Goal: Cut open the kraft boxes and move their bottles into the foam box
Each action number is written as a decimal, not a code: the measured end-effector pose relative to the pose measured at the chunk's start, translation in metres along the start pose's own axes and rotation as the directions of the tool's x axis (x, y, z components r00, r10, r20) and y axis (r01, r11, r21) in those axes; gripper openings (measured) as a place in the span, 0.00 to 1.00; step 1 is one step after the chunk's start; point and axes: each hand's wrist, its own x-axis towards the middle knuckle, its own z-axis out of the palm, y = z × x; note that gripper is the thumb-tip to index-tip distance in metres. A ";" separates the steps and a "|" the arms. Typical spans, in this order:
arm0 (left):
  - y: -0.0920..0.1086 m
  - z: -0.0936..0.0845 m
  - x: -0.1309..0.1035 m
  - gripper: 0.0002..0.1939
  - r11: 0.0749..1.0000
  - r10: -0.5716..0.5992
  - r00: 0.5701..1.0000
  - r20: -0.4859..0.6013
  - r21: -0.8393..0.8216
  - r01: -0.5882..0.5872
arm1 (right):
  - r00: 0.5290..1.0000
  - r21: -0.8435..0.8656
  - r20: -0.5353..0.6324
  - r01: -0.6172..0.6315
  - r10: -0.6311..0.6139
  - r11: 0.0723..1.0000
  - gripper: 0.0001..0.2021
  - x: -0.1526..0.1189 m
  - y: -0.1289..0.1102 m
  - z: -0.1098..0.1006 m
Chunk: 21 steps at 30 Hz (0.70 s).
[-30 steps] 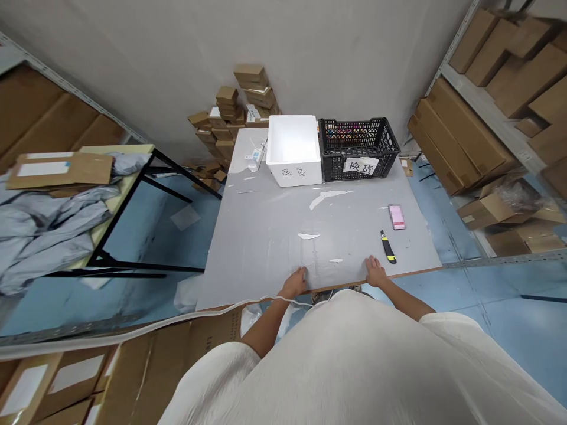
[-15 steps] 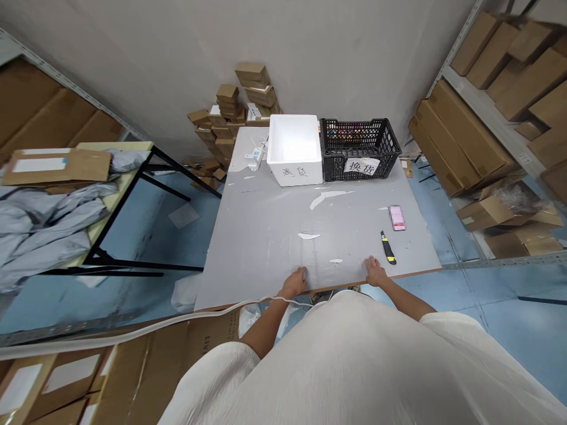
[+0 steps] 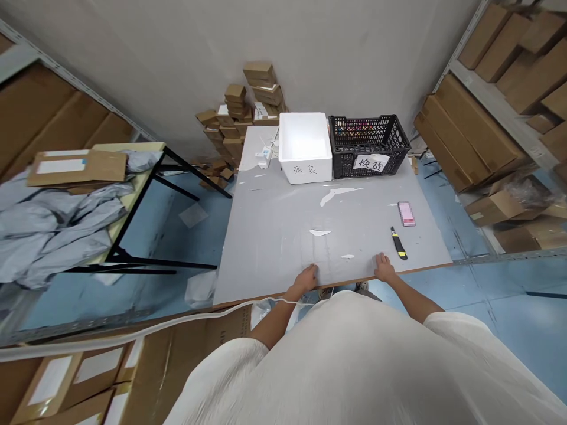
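Observation:
My left hand (image 3: 306,280) rests on the front edge of the grey table (image 3: 274,236), fingers on the top and nothing in them. Further right, my right hand (image 3: 383,267) lies on the same edge with its fingers apart, also holding nothing. Closest to it is a black and yellow utility knife (image 3: 399,243). Beyond the knife lies a phone with a pink screen (image 3: 406,213). At the back of the table a white plastic bin (image 3: 306,171) stands beside a black mesh crate (image 3: 348,165), each bearing handwritten characters.
A white power strip (image 3: 264,158) sits left of the bin. Stacked cardboard boxes (image 3: 261,94) stand by the wall. A side table at left holds grey mailer bags (image 3: 75,218). Shelves with cartons (image 3: 476,141) are at right. A white cable (image 3: 190,319) crosses near my left arm.
The view has shifted slightly, so everything appears a little further right. Both hands keep their places on the table edge, and the objects on it have not moved.

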 end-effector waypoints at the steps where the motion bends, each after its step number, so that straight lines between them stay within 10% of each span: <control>1: -0.002 0.002 0.001 0.35 1.000 0.007 1.000 -0.001 -0.001 -0.007 | 1.000 0.008 -0.010 -0.014 0.014 1.000 0.43 0.000 -0.001 0.003; 12: -0.018 0.008 0.008 0.35 0.990 0.082 0.996 -0.034 -0.114 -0.086 | 0.997 0.048 -0.062 -0.039 0.042 0.998 0.40 0.003 -0.011 0.014; 21: -0.005 -0.004 -0.005 0.29 0.947 -0.053 0.947 -0.316 -0.316 -0.052 | 0.968 -0.111 -0.155 0.183 -0.199 0.977 0.39 0.039 -0.046 -0.045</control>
